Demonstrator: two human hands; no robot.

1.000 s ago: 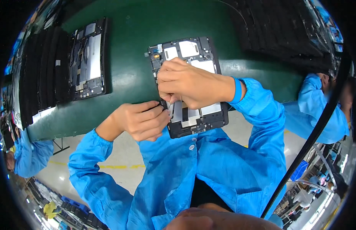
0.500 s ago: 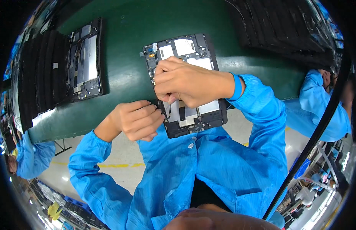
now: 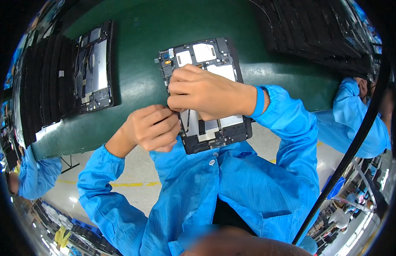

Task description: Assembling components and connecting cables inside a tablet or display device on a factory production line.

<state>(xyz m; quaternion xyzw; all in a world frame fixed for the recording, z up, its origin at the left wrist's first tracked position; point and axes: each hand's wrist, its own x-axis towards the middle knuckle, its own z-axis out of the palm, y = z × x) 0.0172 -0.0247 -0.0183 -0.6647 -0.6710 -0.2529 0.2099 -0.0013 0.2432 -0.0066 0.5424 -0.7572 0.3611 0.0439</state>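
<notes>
An opened tablet [image 3: 234,131], with its boards, cables and silvery plates bare, lies at the table's near edge and partly overhangs it. Across its left half reaches my right hand [image 3: 202,93], a blue band round the wrist. The fingers are curled closed at the tablet's left edge; whatever they pinch is hidden. My left hand [image 3: 153,128] is beside that same edge, lower down, its fingers bent and pressed together. Both sets of fingertips nearly meet there. Anything between the left fingertips is too small or covered to make out.
On the left, another opened tablet [image 3: 95,70] leans against a row of black padded dividers [image 3: 46,81]. More dark slotted holders [image 3: 313,30] stand at the back right of the green table [image 3: 136,55]. A black cable [image 3: 347,158] crosses the right side. Blue-sleeved people [image 3: 360,121] sit at both sides.
My left hand has moved slightly up toward the right hand. The right hand has shifted a little left, and its fingertips are now closer to the left ones. The tablet has barely moved.
</notes>
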